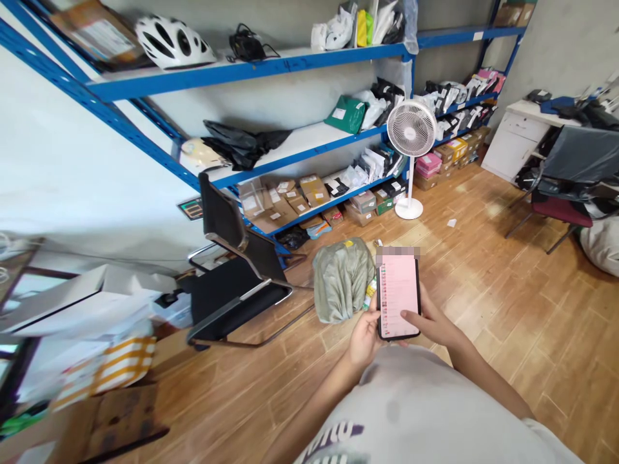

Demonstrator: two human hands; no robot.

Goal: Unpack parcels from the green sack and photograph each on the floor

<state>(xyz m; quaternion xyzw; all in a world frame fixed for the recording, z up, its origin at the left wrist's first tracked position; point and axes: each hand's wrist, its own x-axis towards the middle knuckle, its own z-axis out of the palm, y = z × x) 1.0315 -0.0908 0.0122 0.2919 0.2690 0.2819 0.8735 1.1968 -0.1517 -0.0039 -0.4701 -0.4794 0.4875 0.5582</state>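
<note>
A smartphone in a dark case is held upright in front of my body, its lit screen showing a pinkish list with small icons down the left side. My left hand grips its lower left edge, thumb along the side. Around the right edge wraps my right hand, with the thumb over the lower part of the screen. The fingers behind the phone are mostly hidden. Just beyond my left hand, a grey-green cloth-like sack sits on the floor.
A black chair stands to the left, before a blue shelf rack of parcels. A white fan is ahead. Cardboard boxes lie at lower left. Another chair and a white desk are at right.
</note>
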